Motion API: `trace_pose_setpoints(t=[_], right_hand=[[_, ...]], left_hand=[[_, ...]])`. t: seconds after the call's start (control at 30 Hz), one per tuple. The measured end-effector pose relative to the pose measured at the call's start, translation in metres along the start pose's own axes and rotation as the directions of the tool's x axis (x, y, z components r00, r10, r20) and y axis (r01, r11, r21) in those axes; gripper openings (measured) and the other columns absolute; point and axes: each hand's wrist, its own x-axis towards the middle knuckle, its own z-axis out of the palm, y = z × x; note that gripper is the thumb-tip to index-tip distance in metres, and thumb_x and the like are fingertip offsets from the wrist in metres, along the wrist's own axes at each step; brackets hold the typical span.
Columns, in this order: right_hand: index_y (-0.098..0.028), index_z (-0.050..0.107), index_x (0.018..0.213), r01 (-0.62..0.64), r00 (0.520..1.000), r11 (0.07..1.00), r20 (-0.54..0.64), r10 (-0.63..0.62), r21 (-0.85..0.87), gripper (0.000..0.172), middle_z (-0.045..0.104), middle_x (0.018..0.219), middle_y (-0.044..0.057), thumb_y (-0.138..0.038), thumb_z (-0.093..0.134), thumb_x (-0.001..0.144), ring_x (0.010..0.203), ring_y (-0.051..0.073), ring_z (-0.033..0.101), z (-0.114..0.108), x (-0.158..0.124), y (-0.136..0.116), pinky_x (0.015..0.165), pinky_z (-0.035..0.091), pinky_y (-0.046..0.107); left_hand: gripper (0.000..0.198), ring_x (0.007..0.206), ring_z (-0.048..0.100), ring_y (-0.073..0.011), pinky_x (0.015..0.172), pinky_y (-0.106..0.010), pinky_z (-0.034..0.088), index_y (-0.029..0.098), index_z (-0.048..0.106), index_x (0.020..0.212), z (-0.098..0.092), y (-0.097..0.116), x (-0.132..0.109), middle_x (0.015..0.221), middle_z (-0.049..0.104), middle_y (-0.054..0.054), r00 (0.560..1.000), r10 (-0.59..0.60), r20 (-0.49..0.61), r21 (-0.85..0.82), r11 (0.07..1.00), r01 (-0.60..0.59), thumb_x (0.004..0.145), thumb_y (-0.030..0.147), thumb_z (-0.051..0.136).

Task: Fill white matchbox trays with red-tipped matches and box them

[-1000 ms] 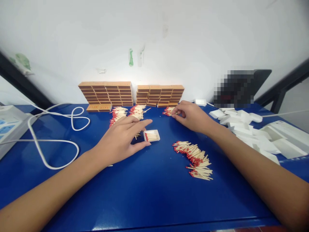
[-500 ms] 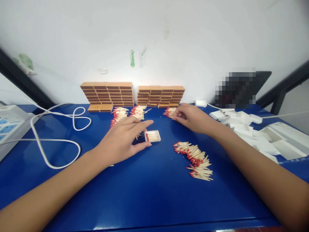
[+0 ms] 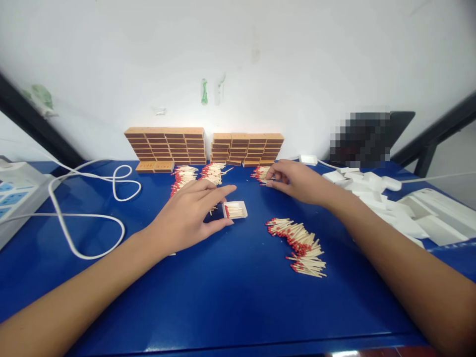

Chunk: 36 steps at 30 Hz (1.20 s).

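Note:
A white matchbox tray [image 3: 243, 214] holding some red-headed matches [image 3: 234, 212] lies on the blue table. My left hand [image 3: 188, 213] curls round its left end, thumb along the near side and another finger at the far corner, with the index finger raised over it. At the far side, my right hand [image 3: 295, 181] has its thumb and bent fingers at the stick ends of a small match pile [image 3: 260, 172]; the fingertips are closed around a few sticks, partly hidden. A larger curved heap of matches [image 3: 297, 240] lies nearer me on the right. More match piles [image 3: 184, 176] sit beyond my left hand.
Stacked matchboxes [image 3: 165, 146] and a second stack [image 3: 247, 148] stand against the wall. White empty trays [image 3: 375, 193] pile up at the right, before a dark, partly blurred panel [image 3: 397, 136]. White cables [image 3: 87, 257] loop on the left beside a white box [image 3: 22, 193].
My right hand's fingertips have shifted slightly at the small match pile, the index finger lifting a little from the thumb. My left hand and the tray stay put.

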Motion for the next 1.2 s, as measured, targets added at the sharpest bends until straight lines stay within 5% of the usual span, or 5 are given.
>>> trace_pose_setpoints(t=[0.93, 1.2], right_hand=[[-0.020, 0.067, 0.088, -0.076, 0.993, 0.997, 0.096, 0.074, 0.011, 0.016, 0.069, 0.087, 0.007, -0.030, 0.061, 0.099, 0.076, 0.020, 0.058, -0.001, -0.001, -0.014, 0.069, 0.041, 0.033], [-0.022, 0.069, 0.092, 0.071, 0.997, 0.973, -0.043, -0.063, 0.221, 0.018, 0.064, 0.084, 0.003, -0.036, 0.063, 0.103, 0.074, 0.018, 0.056, 0.006, -0.011, -0.069, 0.069, 0.042, 0.032]], left_hand=[[0.058, 0.109, 0.070, -0.0254, 0.098, -0.042, 0.060, 0.018, 0.058, 0.146, 0.000, 0.000, -0.001, 0.111, 0.074, -0.009, 1.000, -0.002, 0.008, -0.003, 1.000, 0.002, 0.095, 0.038, 0.079], [0.059, 0.108, 0.070, -0.0265, 0.097, -0.044, 0.060, 0.017, 0.058, 0.146, 0.001, 0.001, 0.000, 0.112, 0.074, -0.010, 1.000, 0.004, 0.006, 0.009, 1.000, -0.004, 0.095, 0.038, 0.079]])
